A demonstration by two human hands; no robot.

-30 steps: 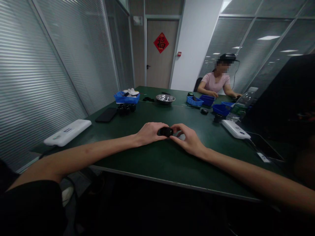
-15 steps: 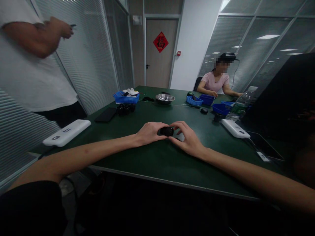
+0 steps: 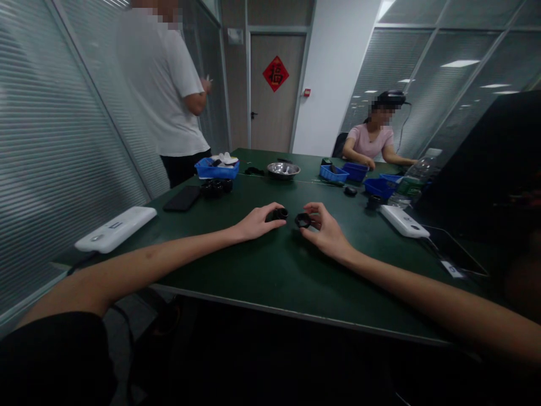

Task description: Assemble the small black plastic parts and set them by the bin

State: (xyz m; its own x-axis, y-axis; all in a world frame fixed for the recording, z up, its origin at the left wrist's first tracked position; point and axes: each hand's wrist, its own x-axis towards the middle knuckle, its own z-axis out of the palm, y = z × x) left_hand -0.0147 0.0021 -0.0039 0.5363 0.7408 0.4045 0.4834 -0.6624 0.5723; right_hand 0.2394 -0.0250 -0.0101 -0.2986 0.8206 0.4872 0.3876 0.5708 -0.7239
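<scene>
Clasping a black cylindrical part (image 3: 281,214) in the left hand (image 3: 258,222), between thumb and fingers. Holding a black ring-shaped piece (image 3: 297,221) in the right hand (image 3: 327,232), just beside that part but apart from it, both over the green tabletop (image 3: 253,273). Can see a metal bowl (image 3: 283,176) beyond both hands, clustered black parts (image 3: 216,188) beyond the left hand, a plastic bottle (image 3: 411,186) beyond the right.
</scene>
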